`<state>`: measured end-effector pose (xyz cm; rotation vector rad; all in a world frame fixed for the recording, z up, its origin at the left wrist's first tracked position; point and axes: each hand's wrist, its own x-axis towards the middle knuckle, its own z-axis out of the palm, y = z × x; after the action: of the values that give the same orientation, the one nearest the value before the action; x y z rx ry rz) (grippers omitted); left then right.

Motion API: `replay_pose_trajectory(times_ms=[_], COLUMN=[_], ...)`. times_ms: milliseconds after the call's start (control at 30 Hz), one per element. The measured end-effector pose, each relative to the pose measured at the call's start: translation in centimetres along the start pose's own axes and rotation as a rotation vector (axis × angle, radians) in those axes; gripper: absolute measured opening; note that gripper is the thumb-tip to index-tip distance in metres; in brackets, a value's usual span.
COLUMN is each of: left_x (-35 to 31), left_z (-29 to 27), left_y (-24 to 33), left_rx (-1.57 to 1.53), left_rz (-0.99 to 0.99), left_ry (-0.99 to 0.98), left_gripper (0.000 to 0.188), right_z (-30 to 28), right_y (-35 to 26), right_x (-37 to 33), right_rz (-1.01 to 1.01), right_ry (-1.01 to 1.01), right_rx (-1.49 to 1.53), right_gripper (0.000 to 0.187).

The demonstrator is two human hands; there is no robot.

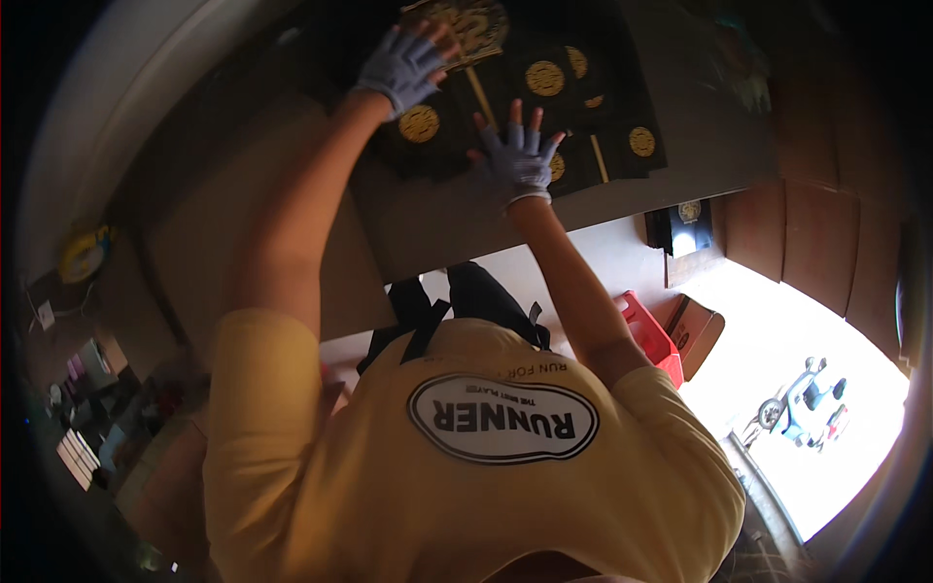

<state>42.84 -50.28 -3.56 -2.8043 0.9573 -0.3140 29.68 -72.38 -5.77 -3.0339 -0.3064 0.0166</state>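
Dim, doorway glare lower right, fisheye-dark edges

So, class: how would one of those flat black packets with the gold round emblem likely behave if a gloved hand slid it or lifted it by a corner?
The black packets lie flat and overlapping on the grey tabletop, so they probably slide readily and cannot roll. They look thin, so likely light and apt to bend from a corner. The left hand and right hand press flat on them.
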Motion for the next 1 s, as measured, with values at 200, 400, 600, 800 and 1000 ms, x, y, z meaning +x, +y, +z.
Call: replay_pose_trajectory(times_ms=[200, 400, 600, 800, 1000], left_x=[-12.9, -19.6, -28.9, -42.2, -48.7], left_z=[-3.0, -5.6, -9.1, -7.7, -6.6], left_y=[11.5, 15.0, 11.4, 8.7, 7.1], left_rx=[-0.415, -0.816, -0.839, -0.633, -0.675], left_rz=[0.016, -0.069, -0.071, -0.234, -0.234], left_ry=[-0.088, 0.072, 0.057, 0.023, 0.016], left_gripper=[0.059, 0.054, 0.050, 0.052, 0.052], right_z=[-0.9, -2.0, -3.4, -0.5, -1.3], right_y=[-0.6, -1.2, -5.8, -21.6, -25.8], right_x=[-0.1, -0.3, -2.2, -7.0, -7.1], right_rz=[0.027, 0.054, -0.090, 0.140, 0.507], right_ry=[-0.074, -0.041, 0.418, -0.142, -0.208], right_rx=[-0.018, -0.054, 0.044, 0.269, 0.290], right_gripper=[0.061, 0.062, 0.071, 0.086, 0.068])
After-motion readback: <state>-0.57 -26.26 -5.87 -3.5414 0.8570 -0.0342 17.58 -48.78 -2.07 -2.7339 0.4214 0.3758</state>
